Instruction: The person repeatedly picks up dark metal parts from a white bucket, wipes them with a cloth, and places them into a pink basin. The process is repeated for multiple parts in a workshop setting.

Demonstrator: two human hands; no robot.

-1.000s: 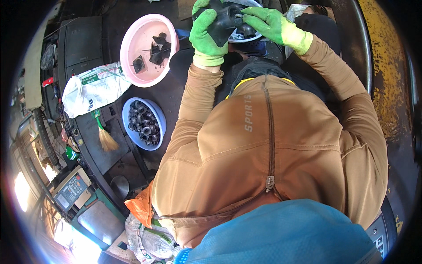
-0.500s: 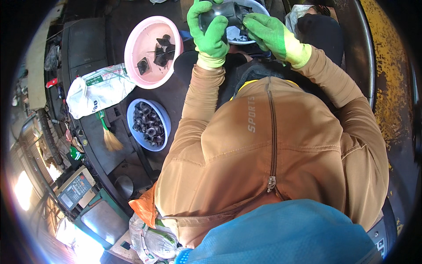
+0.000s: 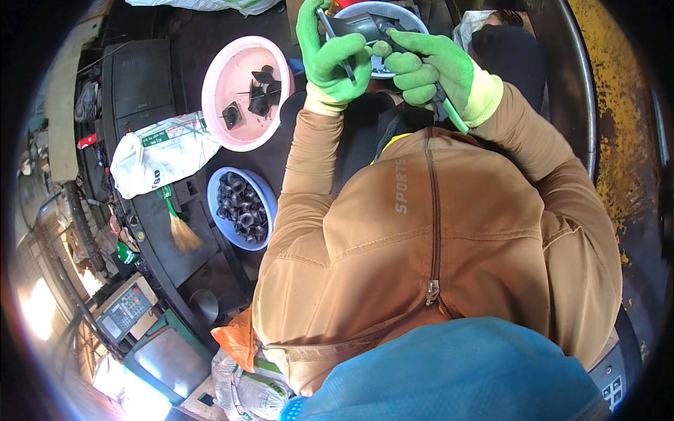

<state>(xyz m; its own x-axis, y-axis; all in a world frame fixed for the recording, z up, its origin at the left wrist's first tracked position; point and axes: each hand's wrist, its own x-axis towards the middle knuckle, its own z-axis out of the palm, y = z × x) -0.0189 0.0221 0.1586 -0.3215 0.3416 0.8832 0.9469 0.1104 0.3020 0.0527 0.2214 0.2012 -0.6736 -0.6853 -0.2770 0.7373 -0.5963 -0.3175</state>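
Observation:
My left hand (image 3: 335,62), in a green glove with a yellow cuff, grips a dark, hollow rubber-like part (image 3: 357,27) with a flat flange seen nearly edge-on. My right hand (image 3: 439,70), gloved alike, is wrapped round a slim tool (image 3: 451,112) with a green lower end; its working end is hidden by the fingers, so its kind cannot be told. My right fingertips are close to the part's narrow end. Just beyond both hands sits a white-blue basin (image 3: 414,19) with dark pieces inside.
To the left stand a pink basin (image 3: 208,98) holding several black flanged parts (image 3: 261,98) and a blue basin (image 3: 219,223) full of small black rings. Near them lie a white sack (image 3: 165,158) and a hand broom (image 3: 184,230). A rusty yellow metal surface (image 3: 611,105) is at right.
The dark part has turned, so its flange now shows edge-on in my left hand. My right hand has rotated, and the tool's green end has come into view below it.

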